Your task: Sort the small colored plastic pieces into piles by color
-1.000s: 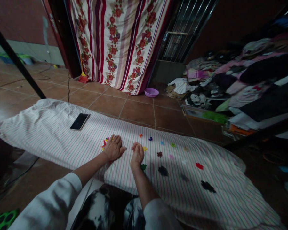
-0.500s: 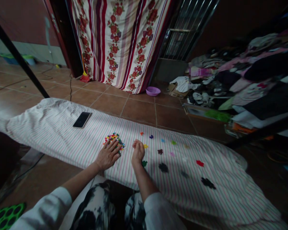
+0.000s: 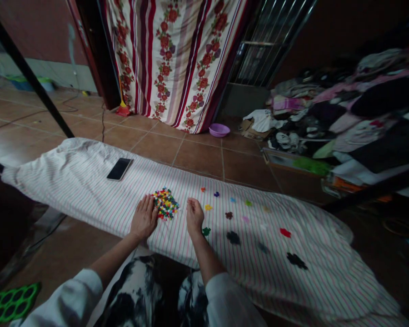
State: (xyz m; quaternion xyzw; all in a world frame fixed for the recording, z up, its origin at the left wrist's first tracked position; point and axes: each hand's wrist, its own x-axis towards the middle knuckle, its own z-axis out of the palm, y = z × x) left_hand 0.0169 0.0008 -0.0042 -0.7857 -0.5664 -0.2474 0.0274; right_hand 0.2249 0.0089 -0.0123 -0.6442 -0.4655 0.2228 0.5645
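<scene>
A heap of small multicoloured pieces (image 3: 166,204) lies on a striped cloth (image 3: 150,159). My left hand (image 3: 144,219) rests flat at the heap's left edge, fingers extended and holding nothing. To the right of the heap, my right hand (image 3: 195,216) is closed with its fingers curled; whatever it may hold is hidden. Small groups sorted by colour lie beyond it, among them yellow pieces (image 3: 208,207), dark green pieces (image 3: 206,231), brown pieces (image 3: 228,215), red pieces (image 3: 285,233) and black pieces (image 3: 296,260).
A phone (image 3: 120,169) lies on the cloth to the left. Past the cloth, a purple basin (image 3: 219,130) stands on the tiled floor by a floral curtain (image 3: 177,59). Piled clothes (image 3: 327,100) fill the right side.
My left hand has slid left off the top of the heap to its edge, uncovering the pieces. My right hand stays closed in nearly the same place.
</scene>
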